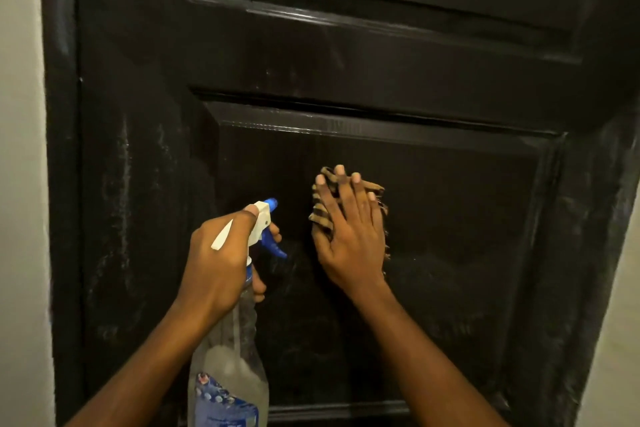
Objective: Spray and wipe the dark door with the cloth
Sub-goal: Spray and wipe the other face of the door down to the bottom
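The dark panelled door fills the view, with pale dusty streaks on its left stile and lower panel. My right hand lies flat, fingers straight, pressing a brown-and-tan striped cloth against the lower recessed panel. My left hand grips the neck of a clear spray bottle with a white head and a blue nozzle and trigger. The nozzle points at the door just left of the cloth. The bottle carries a blue label low down.
A pale wall borders the door on the left, and another pale wall strip shows at the lower right. The raised moulding of the lower panel runs just above my hands.
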